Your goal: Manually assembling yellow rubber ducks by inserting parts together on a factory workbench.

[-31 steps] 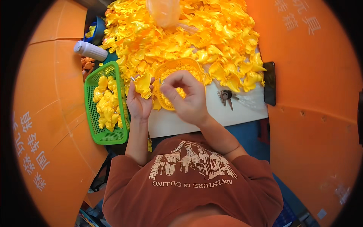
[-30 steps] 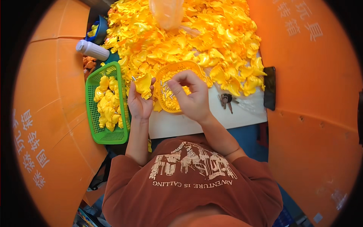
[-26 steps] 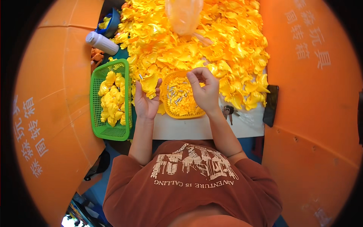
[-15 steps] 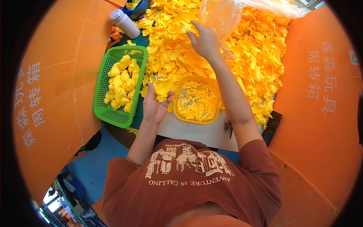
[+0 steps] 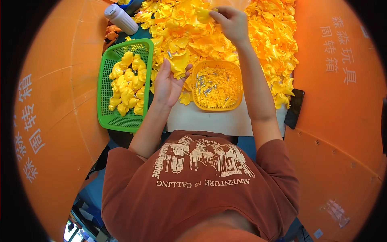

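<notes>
1. Head view, landmark = orange tray (image 5: 217, 86) of small yellow and metal parts, sitting on the white counter (image 5: 209, 121) in front of the person.
2. Left hand (image 5: 168, 82): just left of the tray, palm up, fingers loosely curled round a yellow plastic shell piece (image 5: 179, 64) resting in the palm. Grip half closed, piece cradled rather than pinched.
3. Right hand (image 5: 230, 22): reached out well beyond the tray's far rim, over the heap of yellow shell pieces (image 5: 262, 44). Fingertips pinched together on a small yellow piece (image 5: 203, 14) at the top of the heap; grip nearly closed.
4. Green basket (image 5: 125, 84): left of the tray, beyond the left hand, partly filled with assembled yellow toy figures (image 5: 127, 86).
5. White bottle (image 5: 121, 18): far-left of the tray, past the basket's far end, lying tilted.
6. Black flat object (image 5: 294, 108): right of the tray, at the counter edge against the orange wall.
</notes>
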Demonstrator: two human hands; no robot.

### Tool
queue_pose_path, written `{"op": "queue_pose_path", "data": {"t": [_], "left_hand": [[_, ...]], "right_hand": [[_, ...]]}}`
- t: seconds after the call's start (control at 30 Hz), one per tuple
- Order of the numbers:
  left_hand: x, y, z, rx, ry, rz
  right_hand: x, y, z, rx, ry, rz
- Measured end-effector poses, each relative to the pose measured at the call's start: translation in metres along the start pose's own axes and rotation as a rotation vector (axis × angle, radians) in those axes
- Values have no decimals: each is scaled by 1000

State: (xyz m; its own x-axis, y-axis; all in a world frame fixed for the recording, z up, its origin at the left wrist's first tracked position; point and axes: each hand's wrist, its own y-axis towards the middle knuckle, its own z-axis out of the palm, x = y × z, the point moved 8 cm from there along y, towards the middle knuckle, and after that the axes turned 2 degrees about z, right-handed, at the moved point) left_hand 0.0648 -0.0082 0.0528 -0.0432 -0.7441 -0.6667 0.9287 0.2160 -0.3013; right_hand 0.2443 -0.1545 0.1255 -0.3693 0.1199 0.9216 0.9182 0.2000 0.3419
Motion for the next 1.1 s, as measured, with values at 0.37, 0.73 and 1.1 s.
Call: {"op": "queue_pose_path", "data": {"t": [0.37, 0.73, 1.1], "left_hand": [[3, -8, 29, 190, 73, -52], [2, -27, 30, 258, 200, 65], [-10, -46, 55, 457, 429, 317]], "right_hand": [[29, -136, 13, 96, 671, 450], [42, -151, 20, -34, 452, 424], [57, -151, 5, -71, 456, 300]]}}
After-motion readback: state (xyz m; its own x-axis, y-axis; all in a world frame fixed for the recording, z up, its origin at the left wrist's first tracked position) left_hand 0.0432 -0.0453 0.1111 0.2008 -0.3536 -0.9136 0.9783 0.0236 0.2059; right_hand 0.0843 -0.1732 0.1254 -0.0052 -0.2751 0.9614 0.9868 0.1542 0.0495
